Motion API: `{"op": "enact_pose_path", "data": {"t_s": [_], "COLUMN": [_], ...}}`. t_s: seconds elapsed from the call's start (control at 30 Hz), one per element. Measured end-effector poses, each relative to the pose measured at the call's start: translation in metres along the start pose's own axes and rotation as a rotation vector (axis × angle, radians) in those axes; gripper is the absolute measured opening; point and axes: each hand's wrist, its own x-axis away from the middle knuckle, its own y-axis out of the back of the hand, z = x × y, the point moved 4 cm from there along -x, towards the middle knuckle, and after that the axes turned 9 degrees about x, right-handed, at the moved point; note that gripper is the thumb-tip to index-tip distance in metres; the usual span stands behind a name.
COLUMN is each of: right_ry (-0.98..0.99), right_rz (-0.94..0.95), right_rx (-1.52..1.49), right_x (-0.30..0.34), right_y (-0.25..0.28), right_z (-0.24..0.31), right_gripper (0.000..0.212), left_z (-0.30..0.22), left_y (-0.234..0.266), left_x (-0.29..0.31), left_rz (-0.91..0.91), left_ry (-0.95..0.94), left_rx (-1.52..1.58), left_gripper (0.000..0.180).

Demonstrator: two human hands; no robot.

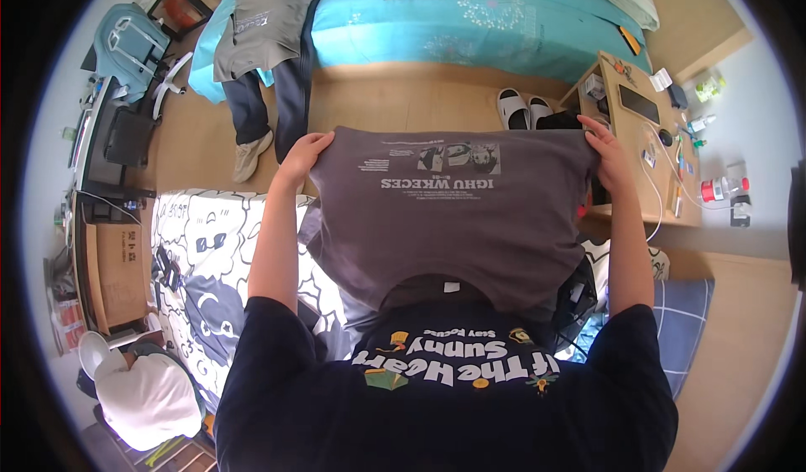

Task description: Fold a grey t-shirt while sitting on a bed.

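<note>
Head view: grey-brown printed T-shirt (453, 233) is stretched between left hand (304, 158) and right hand (611, 160), neckline nearest; both, nearly closed, pinch a hem corner each; cloth is presumably light, soft, limp, hardly fragile; those corners suit the hold.

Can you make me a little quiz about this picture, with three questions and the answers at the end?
1. What are the person's left hand and right hand holding?
2. Which colour is most of the far bed's cover?
A) red
B) turquoise
C) black
3. True or false: the white slippers are lying on that cover.

Key:
1. A dark greyish-brown shirt, held at two corners.
2. B.
3. False; they are on the floor.
</note>
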Motion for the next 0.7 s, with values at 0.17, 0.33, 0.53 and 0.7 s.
{"op": "enact_pose_path", "data": {"t_s": [0.17, 0.33, 0.53, 0.7], "right_ry": [0.098, 0.159, 0.14, 0.144], "right_rz": [0.018, -0.017, -0.026, -0.026], "right_rx": [-0.052, -0.06, -0.089, -0.093], "right_x": [0.006, 0.014, 0.026, 0.027], "right_y": [-0.005, -0.008, -0.008, -0.008], "right_z": [0.015, 0.026, 0.019, 0.016], "right_gripper": [0.042, 0.041, 0.041, 0.041], "left_z": [-0.011, -0.037, 0.0, 0.021], "left_y": [0.003, 0.008, -0.01, -0.006], "left_x": [0.002, -0.003, -0.012, -0.014], "left_rz": [0.13, 0.212, 0.179, 0.101], "left_ry": [-0.037, -0.302, 0.191, 0.237], "left_rx": [0.391, 0.664, 0.367, 0.41], "left_gripper": [0.033, 0.034, 0.065, 0.051]}}
